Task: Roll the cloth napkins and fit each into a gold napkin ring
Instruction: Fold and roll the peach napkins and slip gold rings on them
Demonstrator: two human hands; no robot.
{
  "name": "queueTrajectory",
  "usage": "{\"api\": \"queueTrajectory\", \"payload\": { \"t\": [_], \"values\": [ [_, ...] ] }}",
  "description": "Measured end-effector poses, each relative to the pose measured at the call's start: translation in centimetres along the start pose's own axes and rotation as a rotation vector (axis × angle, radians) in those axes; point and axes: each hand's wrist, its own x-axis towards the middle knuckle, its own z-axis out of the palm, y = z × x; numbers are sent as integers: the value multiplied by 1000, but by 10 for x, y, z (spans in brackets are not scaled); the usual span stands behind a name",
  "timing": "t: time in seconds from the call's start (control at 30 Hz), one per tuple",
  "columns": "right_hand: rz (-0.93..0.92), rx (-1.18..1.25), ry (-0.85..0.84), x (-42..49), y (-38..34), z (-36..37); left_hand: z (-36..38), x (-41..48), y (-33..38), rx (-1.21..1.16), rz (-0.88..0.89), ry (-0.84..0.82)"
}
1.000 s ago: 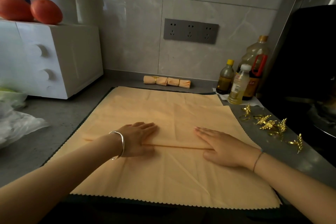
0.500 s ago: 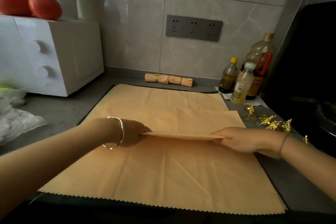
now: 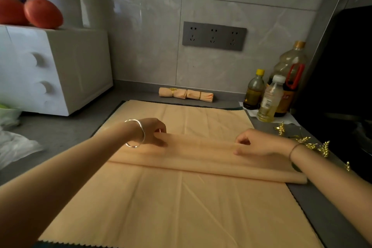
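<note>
A peach cloth napkin (image 3: 181, 203) lies spread on the grey counter, its middle gathered into a long flat fold (image 3: 201, 155) running left to right. My left hand (image 3: 153, 133) pinches the fold's upper edge at its left end with curled fingers. My right hand (image 3: 255, 143) pinches the same edge near the right end. Several gold leaf-shaped napkin rings (image 3: 308, 143) lie on the counter just right of the cloth. Two rolled napkins (image 3: 186, 93) with gold rings sit end to end against the back wall.
A white appliance (image 3: 54, 70) with orange fruit (image 3: 42, 13) on top stands at the left. Oil bottles (image 3: 271, 98) cluster at the back right beside a dark stove area (image 3: 342, 86). A plastic bag (image 3: 14, 147) lies at the left edge. A socket strip (image 3: 214, 36) is on the wall.
Both hands went from pressing flat on the fold to lifting its edge, and now pinch it further back; the fold has grown wider and thicker.
</note>
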Motion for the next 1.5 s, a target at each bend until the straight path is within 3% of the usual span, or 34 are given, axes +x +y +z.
{"api": "queueTrajectory", "payload": {
  "t": [0.33,0.53,0.73,0.9,1.0,1.07,1.23,1.5],
  "values": [
    [133,27,215,22,15,24,26,25,-3,-84,-38,227],
    [173,-4,262,26,13,26,26,30,16,68,-79,216],
    [200,-68,311,28,10,29,45,32,56,-5,130,175],
    [233,-68,356,24,4,32,70,31,73,3,35,171],
    [182,-163,454,22,-14,37,76,32,73,2,7,184],
    [108,-68,500,27,-33,47,77,32,74,17,-7,196],
    [103,-119,417,48,-68,84,77,33,73,30,-18,187],
    [174,-116,350,30,-46,88,77,33,75,21,-37,194]
  ]
}}
